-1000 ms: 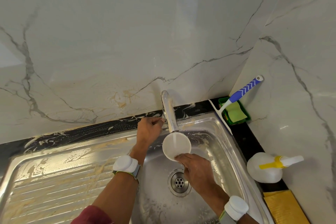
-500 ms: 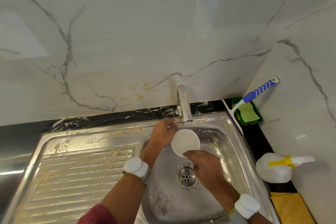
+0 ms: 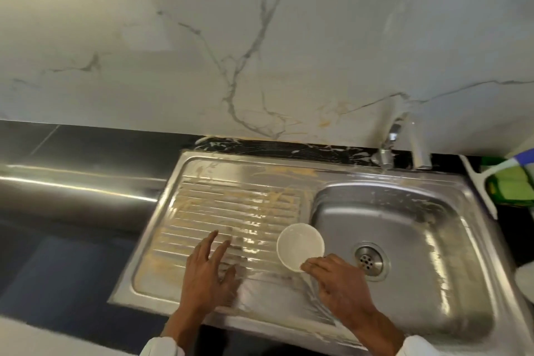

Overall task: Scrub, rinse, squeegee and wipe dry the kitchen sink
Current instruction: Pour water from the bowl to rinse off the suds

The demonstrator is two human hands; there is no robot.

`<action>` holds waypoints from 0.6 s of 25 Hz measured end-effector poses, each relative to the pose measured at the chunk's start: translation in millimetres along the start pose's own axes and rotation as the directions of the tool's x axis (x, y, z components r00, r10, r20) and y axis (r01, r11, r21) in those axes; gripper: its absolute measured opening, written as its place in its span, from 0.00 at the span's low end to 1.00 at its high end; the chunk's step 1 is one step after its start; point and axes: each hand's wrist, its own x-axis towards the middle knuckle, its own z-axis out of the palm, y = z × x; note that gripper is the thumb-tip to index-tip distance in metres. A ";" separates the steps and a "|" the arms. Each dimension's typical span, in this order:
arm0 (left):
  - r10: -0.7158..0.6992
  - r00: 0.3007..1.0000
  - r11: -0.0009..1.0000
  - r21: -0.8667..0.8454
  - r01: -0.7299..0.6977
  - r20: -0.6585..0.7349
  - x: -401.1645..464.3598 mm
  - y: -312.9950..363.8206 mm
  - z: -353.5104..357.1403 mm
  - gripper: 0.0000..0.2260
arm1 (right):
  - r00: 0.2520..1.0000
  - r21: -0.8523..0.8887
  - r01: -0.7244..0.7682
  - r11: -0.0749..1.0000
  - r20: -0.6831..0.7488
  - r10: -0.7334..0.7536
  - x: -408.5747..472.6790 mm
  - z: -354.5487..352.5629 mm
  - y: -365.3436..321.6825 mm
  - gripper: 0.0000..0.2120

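Note:
The steel sink (image 3: 404, 191) has a ribbed drainboard (image 3: 225, 205) on its left, smeared with tan soapy residue, and a basin with a round drain (image 3: 367, 259). My right hand (image 3: 341, 286) grips the near rim of a small white bowl (image 3: 300, 243), held over the seam between drainboard and basin. A thin film of water spreads on the steel below the bowl. My left hand (image 3: 208, 277) lies flat on the drainboard with its fingers spread. The tap (image 3: 416, 147) stands at the back right.
A white squeegee (image 3: 476, 185) leans at the sink's right edge beside a green sponge holder (image 3: 511, 185). A white bottle's edge (image 3: 524, 283) shows at far right. Dark counter lies to the left, with a marble wall behind.
The bowl has moved from under the tap to the drainboard's edge, carried left by my right hand. My left hand left the tap handle and now presses the drainboard. The view swung left.

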 end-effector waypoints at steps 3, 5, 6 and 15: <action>0.005 0.999 0.996 0.084 -0.009 0.050 -13.3 -79.0 -19.8 0.36 | 0.998 0.023 0.050 0.998 0.030 -0.051 15.5 38.3 -49.4 0.15; 0.022 0.996 0.990 0.137 -0.035 0.092 -16.7 -115.4 -25.2 0.41 | 0.997 0.050 0.075 0.996 0.028 -0.076 21.7 64.3 -80.2 0.12; 0.048 0.992 0.987 0.149 -0.065 0.113 -16.0 -127.3 -25.7 0.43 | 0.996 0.070 0.072 0.995 0.038 -0.075 24.9 76.2 -93.2 0.12; 0.095 0.976 0.965 0.221 -0.139 0.198 -21.3 -207.9 -49.2 0.42 | 0.984 0.019 0.018 1.000 0.178 -0.021 69.1 133.8 -197.2 0.24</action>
